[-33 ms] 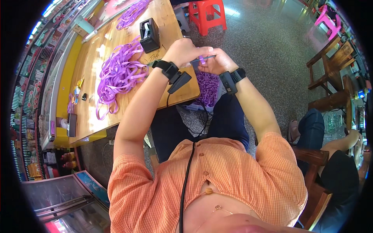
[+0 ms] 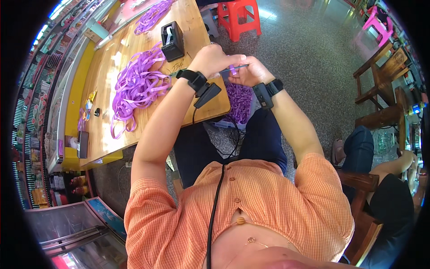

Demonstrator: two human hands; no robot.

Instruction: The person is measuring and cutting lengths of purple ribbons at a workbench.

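Note:
My left hand [image 2: 209, 61] and my right hand [image 2: 253, 72] are close together just off the table's near right corner. Between them runs a thin dark rod [image 2: 241, 67], one end of it at my left hand and the tip by my right palm. A short bit of purple ribbon [image 2: 232, 70] lies across the rod, at the curled fingers of my right hand. My left thumb stretches toward my right hand; its other fingers are closed and mostly hidden. Under the hands, a clear tub [image 2: 254, 106] holds many small purple ribbon pieces [image 2: 239, 102].
On the wooden table [image 2: 104, 139] lie a tangled heap of purple ribbon [image 2: 136, 85], a second ribbon bundle [image 2: 152, 17] and a black tape dispenser [image 2: 173, 41]. A red stool [image 2: 238, 20] stands beyond. At right are wooden chairs [image 2: 385, 74] and a seated person's legs [image 2: 360, 148].

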